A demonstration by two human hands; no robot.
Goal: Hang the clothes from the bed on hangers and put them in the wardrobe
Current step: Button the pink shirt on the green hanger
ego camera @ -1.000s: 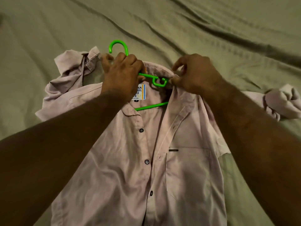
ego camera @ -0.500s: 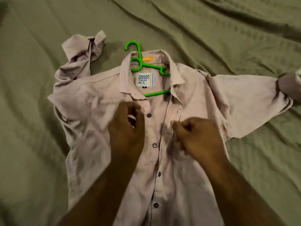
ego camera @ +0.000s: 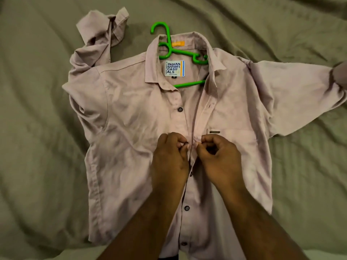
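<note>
Hands are dropping from green plastic hanger [ego camera: 183, 51] down pale pink cotton shirt [ego camera: 131, 119].
Your left hand [ego camera: 170, 156] and right hand [ego camera: 218, 156] are pinching its button edges together.

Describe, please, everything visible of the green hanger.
The hanger is bright green, plastic by its look. It lies flat inside the pink shirt on the bed sheet. Its hook sticks out above the collar; one sloping arm with small inner hooks and part of the lower bar show in the open neck. Cloth covers the rest.

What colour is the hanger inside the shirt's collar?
Bright green; the hanger shows clearly in the head view, its hook poking out above the pale pink shirt.
</note>
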